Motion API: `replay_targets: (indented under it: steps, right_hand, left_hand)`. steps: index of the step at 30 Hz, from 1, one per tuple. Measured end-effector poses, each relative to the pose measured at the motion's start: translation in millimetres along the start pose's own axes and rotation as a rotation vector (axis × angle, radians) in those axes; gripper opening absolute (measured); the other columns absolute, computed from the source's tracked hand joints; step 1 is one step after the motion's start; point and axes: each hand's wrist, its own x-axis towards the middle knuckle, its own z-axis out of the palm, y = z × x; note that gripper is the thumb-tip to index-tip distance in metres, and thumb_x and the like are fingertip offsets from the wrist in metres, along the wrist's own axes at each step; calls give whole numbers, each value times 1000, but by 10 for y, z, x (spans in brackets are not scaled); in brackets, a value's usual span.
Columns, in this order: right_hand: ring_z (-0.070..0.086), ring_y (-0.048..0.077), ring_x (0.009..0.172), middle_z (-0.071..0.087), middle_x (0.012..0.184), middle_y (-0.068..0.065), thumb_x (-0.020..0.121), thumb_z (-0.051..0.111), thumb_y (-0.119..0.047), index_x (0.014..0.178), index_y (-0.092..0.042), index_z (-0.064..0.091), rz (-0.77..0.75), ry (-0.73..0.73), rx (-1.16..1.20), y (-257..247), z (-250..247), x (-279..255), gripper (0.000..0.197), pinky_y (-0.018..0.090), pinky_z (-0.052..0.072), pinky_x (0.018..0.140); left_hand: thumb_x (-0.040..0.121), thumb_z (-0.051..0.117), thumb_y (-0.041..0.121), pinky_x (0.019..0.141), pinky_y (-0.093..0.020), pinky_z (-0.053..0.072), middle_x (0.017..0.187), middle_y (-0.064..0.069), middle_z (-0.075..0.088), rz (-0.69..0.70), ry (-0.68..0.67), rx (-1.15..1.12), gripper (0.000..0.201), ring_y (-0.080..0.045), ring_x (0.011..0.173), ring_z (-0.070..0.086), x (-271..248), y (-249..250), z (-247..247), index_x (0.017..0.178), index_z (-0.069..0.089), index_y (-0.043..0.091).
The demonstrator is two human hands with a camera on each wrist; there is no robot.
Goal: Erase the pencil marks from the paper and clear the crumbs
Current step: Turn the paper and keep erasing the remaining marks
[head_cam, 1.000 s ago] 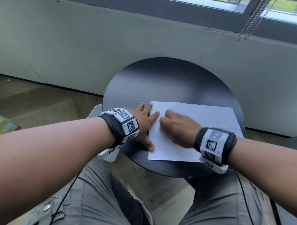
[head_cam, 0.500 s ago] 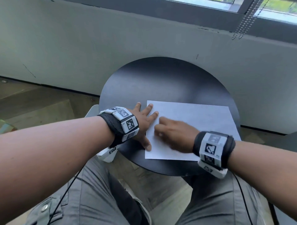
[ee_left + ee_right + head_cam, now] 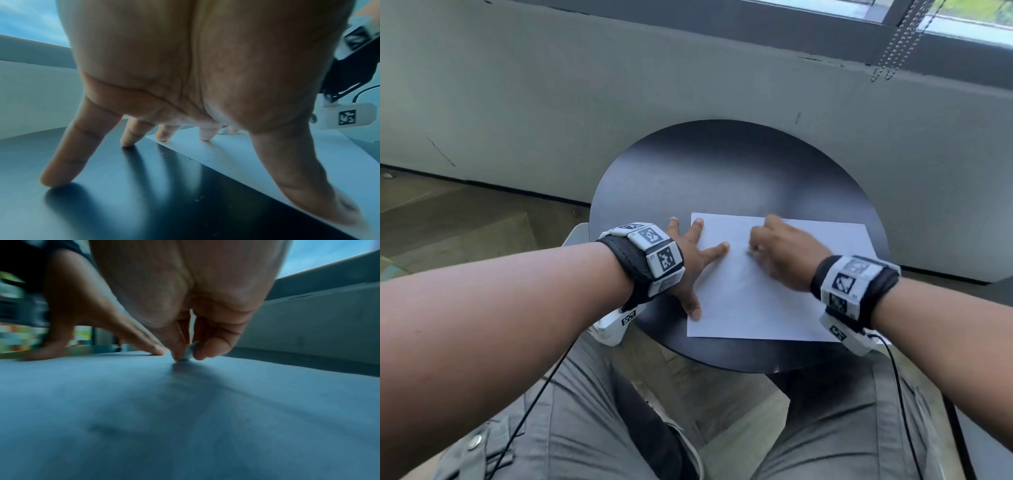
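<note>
Left hand [image 3: 690,263]: palm down, fingers straight and spread wide. Little and ring fingertips press the dark tabletop; middle, index and thumb tips press the left edge of the white sheet of paper [image 3: 743,301]. Palm arched, raised off the surface. Left forearm reaches in from lower left, black wrist strap with white marker blocks.

Right hand [image 3: 779,257]: knuckles up, fingers curled down, thumb and fingers [image 3: 213,347] pinching a small white eraser [image 3: 189,352], its tip touching the sheet. Hand outline blurred. Right forearm enters from the right, same strap.
</note>
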Motion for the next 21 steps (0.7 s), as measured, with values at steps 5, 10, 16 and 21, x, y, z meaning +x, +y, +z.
replay_targets:
  steps: [5,10,16,21]
  right_hand:
    - [43,23,77,37,101,3,87,52,-7,100,-14,46,-217,-115,34,-398,98,-237,16,32,31,64]
    - [47,25,77,39,100,1,93,52,-18,104,-18,49,-94,-86,46,-135,73,-190,11,36,43,67]
    - [50,29,89,42,110,7,92,45,-14,119,-17,47,-60,-106,58,-270,18,-226,27,34,35,68]
    - [39,23,78,42,101,6,84,56,-7,105,-15,50,-334,-180,24,-518,152,-401,23,34,32,64]
  left_hand:
    - [64,81,70,111,-73,23,165,-11,-27,0,-4,3,133,-55,149,-12,-8,14,0,153,-17,54]
    - [63,82,71,111,-71,23,165,-10,-26,-1,4,-2,134,-54,149,-12,1,10,11,152,-17,55]
    - [59,74,83,114,-70,20,165,-8,-29,5,23,-52,133,-53,149,-16,-12,0,38,151,-17,56]
    - [54,75,85,111,-70,27,163,-9,-32,-2,43,-13,141,-54,148,-18,-11,38,108,150,-22,55]
